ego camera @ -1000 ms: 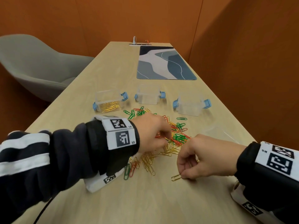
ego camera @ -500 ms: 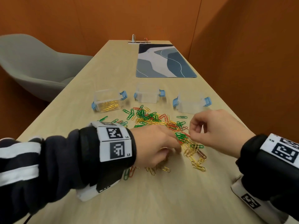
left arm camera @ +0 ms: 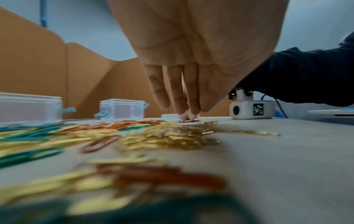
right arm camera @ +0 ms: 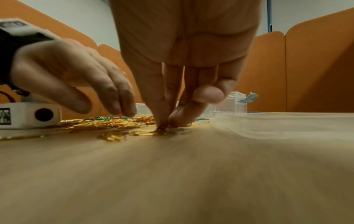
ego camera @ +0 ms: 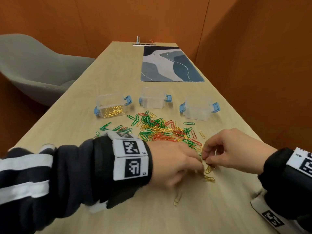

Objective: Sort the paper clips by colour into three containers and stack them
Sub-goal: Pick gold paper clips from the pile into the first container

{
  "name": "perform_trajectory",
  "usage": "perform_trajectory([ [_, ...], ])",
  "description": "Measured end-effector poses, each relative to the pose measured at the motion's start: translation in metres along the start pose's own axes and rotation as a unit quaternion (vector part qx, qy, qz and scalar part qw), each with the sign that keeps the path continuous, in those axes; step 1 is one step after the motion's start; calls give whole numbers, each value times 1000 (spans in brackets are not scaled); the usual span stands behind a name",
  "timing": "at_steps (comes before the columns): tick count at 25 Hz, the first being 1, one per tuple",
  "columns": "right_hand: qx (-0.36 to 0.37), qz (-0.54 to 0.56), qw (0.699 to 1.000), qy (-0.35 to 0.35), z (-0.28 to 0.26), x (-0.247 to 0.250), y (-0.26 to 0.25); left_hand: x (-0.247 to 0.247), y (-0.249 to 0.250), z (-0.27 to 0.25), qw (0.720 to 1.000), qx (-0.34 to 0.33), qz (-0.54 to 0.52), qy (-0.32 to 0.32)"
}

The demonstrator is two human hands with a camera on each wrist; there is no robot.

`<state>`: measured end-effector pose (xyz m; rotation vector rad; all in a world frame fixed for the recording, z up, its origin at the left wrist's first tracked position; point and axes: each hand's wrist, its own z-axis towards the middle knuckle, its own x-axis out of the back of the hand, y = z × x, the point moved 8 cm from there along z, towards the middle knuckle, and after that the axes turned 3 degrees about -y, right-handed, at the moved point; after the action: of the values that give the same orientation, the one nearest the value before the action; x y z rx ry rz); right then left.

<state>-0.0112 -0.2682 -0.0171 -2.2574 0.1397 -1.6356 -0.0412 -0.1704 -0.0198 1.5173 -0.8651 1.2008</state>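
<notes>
Three clear containers with blue latches stand in a row: the left container (ego camera: 109, 105) holds gold paper clips, while the middle container (ego camera: 152, 97) and the right container (ego camera: 198, 108) look empty. A mixed pile of green, red and gold clips (ego camera: 162, 130) lies in front of them. My right hand (ego camera: 205, 159) pinches a few gold clips (right arm camera: 151, 133) against the table at the pile's near edge. My left hand (ego camera: 198, 168) is beside it, and its straight fingers (left arm camera: 178, 97) touch the clips. A single gold clip (ego camera: 178, 198) lies nearer to me.
A patterned blue-grey mat (ego camera: 170, 65) lies farther down the long wooden table (ego camera: 185, 217). A grey chair (ego camera: 37, 68) stands to the left and orange walls close in on the right. A clear flat plastic piece (right arm camera: 277, 125) lies right of my right hand.
My right hand came down from above the pile's right side and toward me, onto the gold clips beside my left hand. My left hand shifted slightly right.
</notes>
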Motion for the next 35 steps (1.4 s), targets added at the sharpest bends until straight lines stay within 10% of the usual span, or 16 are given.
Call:
perform_trajectory([
  [5, 15, -8, 999, 36, 5, 6, -2, -23, 8, 22, 996, 34, 21, -75],
  [11, 51, 56, 996, -41, -3, -7, -19, 21, 0, -46, 998, -3, -46, 41],
  [18, 109, 23, 992, -50, 11, -18, -52, -7, 15, -65, 1000, -9, -4, -13],
  [22, 87, 24, 996, -18, 8, -9, -50, 27, -32, -84, 984, 130, 13, 119],
  [30, 125, -33, 988, -82, 9, -25, -69, 21, -72, -76, 961, 268, 45, 39],
  [35, 134, -59, 986, -80, 14, -28, -69, 7, -55, -95, 981, 174, -86, 28],
])
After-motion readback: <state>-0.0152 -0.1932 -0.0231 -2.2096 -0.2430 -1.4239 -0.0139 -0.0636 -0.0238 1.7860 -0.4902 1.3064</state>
